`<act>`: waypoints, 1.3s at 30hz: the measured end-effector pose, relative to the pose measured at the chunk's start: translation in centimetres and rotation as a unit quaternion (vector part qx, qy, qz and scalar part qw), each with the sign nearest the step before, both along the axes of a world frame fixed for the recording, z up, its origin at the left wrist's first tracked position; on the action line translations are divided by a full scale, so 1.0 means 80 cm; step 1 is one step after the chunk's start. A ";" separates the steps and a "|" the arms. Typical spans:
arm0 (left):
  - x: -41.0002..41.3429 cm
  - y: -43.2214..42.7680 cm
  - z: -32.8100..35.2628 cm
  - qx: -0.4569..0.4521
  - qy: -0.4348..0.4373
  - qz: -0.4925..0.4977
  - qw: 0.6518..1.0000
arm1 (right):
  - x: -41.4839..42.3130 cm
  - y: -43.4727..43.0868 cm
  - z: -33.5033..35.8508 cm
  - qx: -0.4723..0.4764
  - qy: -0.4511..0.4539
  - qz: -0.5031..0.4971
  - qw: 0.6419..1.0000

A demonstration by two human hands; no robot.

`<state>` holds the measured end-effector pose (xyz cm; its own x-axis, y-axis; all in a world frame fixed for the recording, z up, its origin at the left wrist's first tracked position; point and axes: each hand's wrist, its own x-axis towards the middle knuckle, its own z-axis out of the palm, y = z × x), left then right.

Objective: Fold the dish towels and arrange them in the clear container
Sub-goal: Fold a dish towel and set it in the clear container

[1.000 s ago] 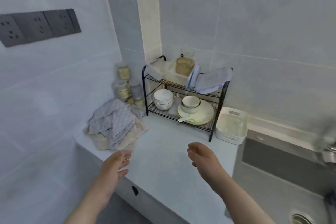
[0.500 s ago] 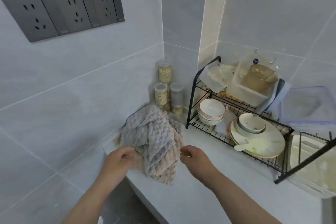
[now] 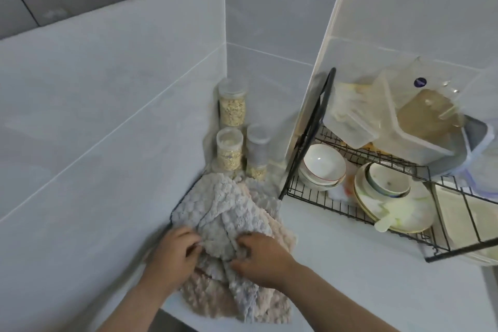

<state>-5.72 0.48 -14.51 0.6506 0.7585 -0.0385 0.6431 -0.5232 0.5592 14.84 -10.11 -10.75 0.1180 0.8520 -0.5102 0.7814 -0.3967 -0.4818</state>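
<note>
1. head view, progress: the task is at its very start. two dish towels lie in a crumpled heap at the corner of the surface, low in the view at about 7 o'clock. a grey towel lies on top of a beige towel, and neither shows a fold.
2. head view, container: clear containers sit on the top shelf of the black wire rack at about 2 o'clock. no towel is in any of them. i cannot tell which one is meant. the nearer tub seems to hold something brownish.
3. head view, what is left: by my judgement, everything. the towels must be separated, spread, folded and carried to the container.
4. head view, left hand: its fingers are curled into the grey towel's near edge, grasping a bunch of cloth. the towel spreads from it towards 1 o'clock.
5. head view, right hand: its fingers dig into a ridge of the same grey towel, clenched on the cloth. most of the towel lies at 11 o'clock from it, and the beige one shows beneath at 4 o'clock.
6. head view, clearance: the hands are close together with the gathered ridge between them. the rack is well apart, at 2 o'clock from them.
</note>
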 end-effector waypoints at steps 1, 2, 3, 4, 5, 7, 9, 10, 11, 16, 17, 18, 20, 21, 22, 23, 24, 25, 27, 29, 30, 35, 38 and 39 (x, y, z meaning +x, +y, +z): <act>0.003 0.001 0.011 0.001 -0.017 -0.001 1.000 | -0.004 0.002 0.000 -0.009 -0.031 -0.001 0.999; 0.007 0.002 0.021 -0.004 -0.030 -0.004 1.000 | -0.009 0.003 0.001 -0.013 -0.062 0.003 0.998; 0.011 0.002 0.032 -0.011 -0.031 -0.006 0.999 | -0.014 0.005 0.002 -0.006 -0.093 0.009 0.996; 0.015 0.004 0.043 -0.016 -0.030 -0.009 0.999 | -0.017 0.007 0.003 0.009 -0.119 0.013 0.993; 0.018 0.006 0.056 -0.015 -0.031 -0.013 0.999 | -0.021 0.010 0.005 0.036 -0.131 0.010 0.991; 0.023 0.013 0.079 -0.006 -0.041 -0.012 0.999 | -0.020 0.011 0.010 0.087 -0.112 -0.023 0.990; 0.024 0.020 0.099 0.001 -0.050 0.003 0.999 | -0.011 0.009 0.016 0.093 -0.061 -0.074 0.991; 0.023 0.023 0.105 0.003 -0.049 0.012 0.999 | -0.004 0.006 0.018 0.087 -0.044 -0.097 0.990; 0.022 0.023 0.113 0.003 -0.050 0.019 0.999 | 0.002 0.004 0.020 0.088 -0.039 -0.115 0.989; 0.038 0.009 0.153 0.006 -0.081 0.029 0.996 | -0.011 -0.010 0.047 0.162 0.028 -0.055 0.985; 0.045 0.005 0.164 0.004 -0.092 0.026 0.995 | -0.018 -0.009 0.050 0.173 -0.002 -0.046 0.984; 0.050 0.001 0.176 -0.006 -0.106 0.022 0.994 | -0.022 -0.007 0.049 0.206 -0.021 -0.053 0.977; 0.058 -0.003 0.203 -0.027 -0.127 0.010 0.992 | -0.023 -0.003 0.055 0.289 -0.009 -0.108 0.951; 0.061 -0.005 0.219 -0.034 -0.129 0.000 0.991 | -0.017 -0.004 0.062 0.302 0.008 -0.137 0.943; 0.064 -0.004 0.234 -0.041 -0.122 -0.012 0.992 | -0.007 -0.007 0.070 0.306 0.021 -0.160 0.938; 0.067 -0.005 0.250 -0.046 -0.106 -0.025 0.993 | 0.004 -0.013 0.083 0.310 0.036 -0.173 0.934; 0.071 -0.006 0.267 -0.043 -0.084 -0.041 0.995 | 0.017 -0.022 0.097 0.314 0.045 -0.181 0.931; 0.076 -0.008 0.282 -0.032 -0.061 -0.059 0.996 | 0.030 -0.032 0.109 0.314 0.050 -0.191 0.929; 0.094 -0.018 0.311 -0.004 -0.034 -0.095 0.995 | 0.057 -0.057 0.133 0.313 0.063 -0.221 0.922; 0.121 -0.032 0.333 0.010 -0.022 -0.137 0.990 | 0.088 -0.089 0.149 0.302 0.052 -0.230 0.924; 0.138 -0.039 0.339 0.016 -0.013 -0.163 0.986 | 0.105 -0.107 0.156 0.294 0.038 -0.228 0.928; 0.236 -0.097 0.331 0.057 0.020 -0.276 0.959 | 0.187 -0.222 0.183 0.240 0.034 -0.283 0.928; 0.281 -0.142 0.312 0.068 0.021 -0.330 0.941 | 0.226 -0.289 0.186 0.223 0.001 -0.292 0.930; 0.290 -0.156 0.303 0.068 0.026 -0.345 0.936 | 0.236 -0.308 0.183 0.218 -0.002 -0.296 0.930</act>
